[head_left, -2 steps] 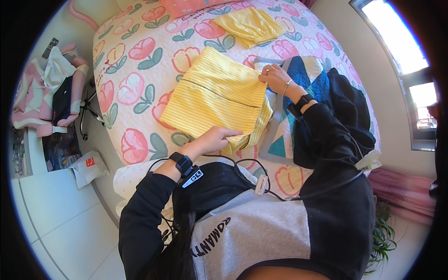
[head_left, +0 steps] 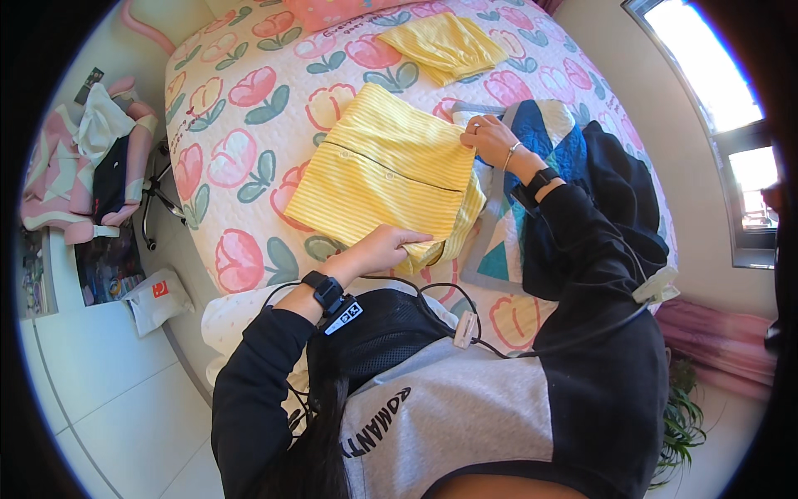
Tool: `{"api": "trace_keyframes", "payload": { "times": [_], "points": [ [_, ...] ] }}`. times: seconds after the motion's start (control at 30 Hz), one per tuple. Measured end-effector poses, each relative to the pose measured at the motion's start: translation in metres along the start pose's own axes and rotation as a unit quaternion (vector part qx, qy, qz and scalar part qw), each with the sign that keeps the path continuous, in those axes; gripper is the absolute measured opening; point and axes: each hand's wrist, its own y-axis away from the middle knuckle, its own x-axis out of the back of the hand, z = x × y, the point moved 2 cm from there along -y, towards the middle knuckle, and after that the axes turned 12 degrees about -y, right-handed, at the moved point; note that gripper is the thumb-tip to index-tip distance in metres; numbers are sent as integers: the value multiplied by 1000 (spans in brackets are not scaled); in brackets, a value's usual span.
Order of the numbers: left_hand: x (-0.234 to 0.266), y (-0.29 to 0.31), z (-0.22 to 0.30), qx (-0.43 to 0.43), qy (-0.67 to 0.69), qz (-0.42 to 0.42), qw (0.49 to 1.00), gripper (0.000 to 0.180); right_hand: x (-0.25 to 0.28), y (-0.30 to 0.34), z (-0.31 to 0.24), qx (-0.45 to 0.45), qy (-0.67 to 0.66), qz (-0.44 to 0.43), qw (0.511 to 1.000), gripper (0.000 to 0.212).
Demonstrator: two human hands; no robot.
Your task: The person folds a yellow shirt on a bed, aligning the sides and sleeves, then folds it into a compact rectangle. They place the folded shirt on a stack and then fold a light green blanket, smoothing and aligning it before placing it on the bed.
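A yellow striped button-up shirt [head_left: 378, 162], partly folded, lies on the bed before me, its dark-edged placket and buttons facing up. My left hand [head_left: 382, 248] grips its near edge, thumb on top and the other fingers hidden beneath the cloth. At the shirt's right corner my right hand [head_left: 492, 141] pinches the fabric between thumb and fingers. Below the right hand, a loose fold of the same yellow cloth hangs out from under the top layer. Farther back rests a second folded yellow striped garment [head_left: 443, 48] with a gathered edge.
The bed has a tulip-print cover [head_left: 241, 158]. To the right lie a blue, white and teal patchwork piece [head_left: 540, 137] and a black garment [head_left: 619, 179]. A pink chair [head_left: 62, 175] with clothes on it stands left, near a white bag [head_left: 160, 301]. Cables run across my front.
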Motion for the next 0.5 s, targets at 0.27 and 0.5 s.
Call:
{"api": "trace_keyframes", "payload": {
  "times": [0.27, 0.5],
  "points": [
    [-10, 6, -16, 0, 131, -96, 987, 40, -9, 4, -2, -15, 31, -70, 997, 14],
    [15, 33, -60, 142, 171, -34, 974, 29, -5, -6, -62, -3, -118, -8, 993, 11]
  ]
}}
